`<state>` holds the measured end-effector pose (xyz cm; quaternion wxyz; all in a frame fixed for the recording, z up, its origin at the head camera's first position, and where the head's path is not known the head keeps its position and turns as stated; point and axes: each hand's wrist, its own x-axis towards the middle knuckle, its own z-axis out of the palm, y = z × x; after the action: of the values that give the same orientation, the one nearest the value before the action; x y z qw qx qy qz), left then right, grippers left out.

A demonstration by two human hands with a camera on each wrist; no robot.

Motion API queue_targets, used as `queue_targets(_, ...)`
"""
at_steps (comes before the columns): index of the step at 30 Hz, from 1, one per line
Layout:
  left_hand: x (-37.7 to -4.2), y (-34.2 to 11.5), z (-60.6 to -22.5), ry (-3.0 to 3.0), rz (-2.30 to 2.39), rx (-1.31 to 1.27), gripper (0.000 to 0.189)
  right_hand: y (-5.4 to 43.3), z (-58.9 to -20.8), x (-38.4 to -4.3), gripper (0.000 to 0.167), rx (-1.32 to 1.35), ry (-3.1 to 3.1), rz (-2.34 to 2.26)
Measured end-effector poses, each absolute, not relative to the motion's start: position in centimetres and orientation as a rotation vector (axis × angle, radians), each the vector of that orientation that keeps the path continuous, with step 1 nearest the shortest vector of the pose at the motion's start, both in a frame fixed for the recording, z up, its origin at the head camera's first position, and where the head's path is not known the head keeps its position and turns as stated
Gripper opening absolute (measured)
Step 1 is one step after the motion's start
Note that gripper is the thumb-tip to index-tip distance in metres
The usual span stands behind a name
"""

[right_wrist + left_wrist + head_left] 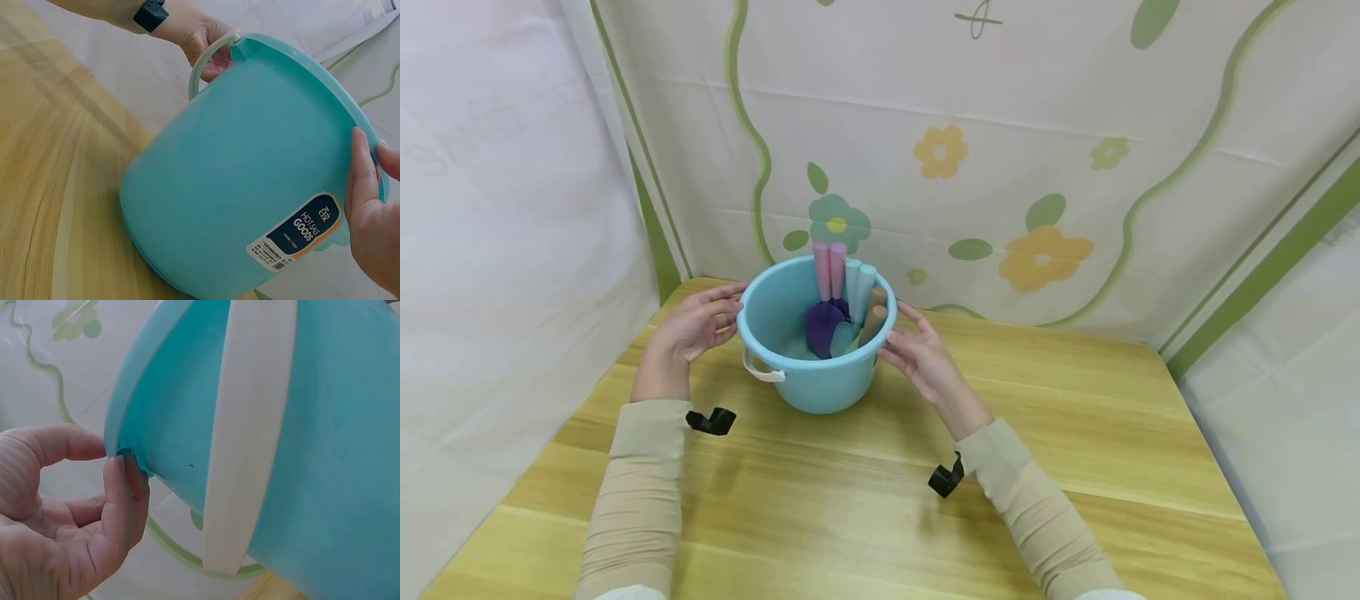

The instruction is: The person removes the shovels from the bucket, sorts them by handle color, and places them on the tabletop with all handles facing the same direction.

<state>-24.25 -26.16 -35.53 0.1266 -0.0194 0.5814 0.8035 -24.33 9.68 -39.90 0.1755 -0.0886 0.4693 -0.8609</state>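
A light blue bucket (823,387) is near the table's back left, at or just over the surface; I cannot tell which. My left hand (695,323) pinches the rim on the left, thumb and fingertips meeting there in the left wrist view. On the opposite side my right hand (925,354) grips the rim, fingers under it and thumb on top. Several hand tools stand inside: pink handles (822,275) with a purple scoop (822,329), light blue handles (865,292) and brown handles (874,325). The white bail handle (763,372) hangs down in front.
The wooden table (820,517) runs in front of the bucket and to its right. Behind it hangs a white curtain (865,142) with printed flowers. A plain white cloth (497,208) borders the left side. The bucket's outside bears a label (297,231).
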Motion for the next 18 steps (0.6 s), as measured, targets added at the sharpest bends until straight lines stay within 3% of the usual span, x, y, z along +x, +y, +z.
queue_targets(18, -24.26, -25.59, -35.59, 1.681, 2.334, 0.012, 0.021, 10.47, -40.05, -24.13, 0.066, -0.250, 1.340, -2.449)
